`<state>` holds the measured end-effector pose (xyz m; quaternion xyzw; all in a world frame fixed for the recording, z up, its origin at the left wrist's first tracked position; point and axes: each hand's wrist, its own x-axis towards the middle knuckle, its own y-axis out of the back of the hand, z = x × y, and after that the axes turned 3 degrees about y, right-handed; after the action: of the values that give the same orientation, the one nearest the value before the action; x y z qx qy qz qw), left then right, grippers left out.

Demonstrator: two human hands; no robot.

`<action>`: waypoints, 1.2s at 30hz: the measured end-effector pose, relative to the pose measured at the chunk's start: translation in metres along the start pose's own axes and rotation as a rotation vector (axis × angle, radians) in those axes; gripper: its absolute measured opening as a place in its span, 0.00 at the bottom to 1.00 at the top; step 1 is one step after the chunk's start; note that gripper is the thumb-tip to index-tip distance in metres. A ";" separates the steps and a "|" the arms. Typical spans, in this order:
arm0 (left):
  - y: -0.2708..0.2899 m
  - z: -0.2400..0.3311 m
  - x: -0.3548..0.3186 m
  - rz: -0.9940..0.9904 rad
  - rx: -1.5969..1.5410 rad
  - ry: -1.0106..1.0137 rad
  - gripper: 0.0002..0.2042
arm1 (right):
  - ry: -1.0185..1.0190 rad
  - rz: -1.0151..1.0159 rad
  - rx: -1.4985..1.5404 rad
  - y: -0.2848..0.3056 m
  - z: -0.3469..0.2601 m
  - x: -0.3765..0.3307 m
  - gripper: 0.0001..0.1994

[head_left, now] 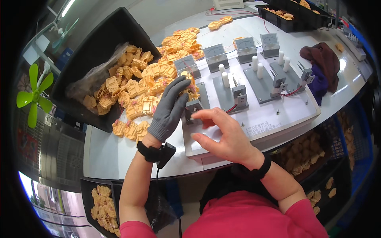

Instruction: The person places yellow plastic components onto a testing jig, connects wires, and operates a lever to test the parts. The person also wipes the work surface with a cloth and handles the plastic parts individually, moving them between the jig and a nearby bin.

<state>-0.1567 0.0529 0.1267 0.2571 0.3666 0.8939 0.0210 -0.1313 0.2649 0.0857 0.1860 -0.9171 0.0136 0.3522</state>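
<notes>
Left hand (170, 109), in a grey knit glove, lies with fingers together and extended, tips resting on the orange moulded plastic parts (149, 85) heaped just beyond them; no part is visibly clamped. Right hand (224, 135), bare, hovers with fingers loosely curled and apart at the small grey metal clamp fixture (193, 108) on the white test board (262, 115); whether it pinches anything cannot be told. Judged progress: early (the black plastic tray (99, 59) and the heap both remain well stocked), and the three farther fixtures stand empty.
</notes>
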 end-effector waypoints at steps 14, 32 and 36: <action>-0.009 -0.005 -0.191 0.207 0.474 0.394 0.25 | 0.100 -0.229 -0.592 0.006 0.004 -0.011 0.06; -0.022 -0.014 -0.204 0.348 0.629 0.442 0.18 | 0.039 -0.201 -0.624 -0.002 0.001 -0.005 0.03; -0.022 -0.013 -0.203 0.363 0.629 0.437 0.18 | -0.011 -0.219 -0.649 -0.003 -0.001 -0.006 0.04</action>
<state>0.0095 0.0152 0.0143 0.1157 0.5662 0.7610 -0.2946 -0.1255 0.2643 0.0820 0.1616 -0.8502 -0.3176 0.3875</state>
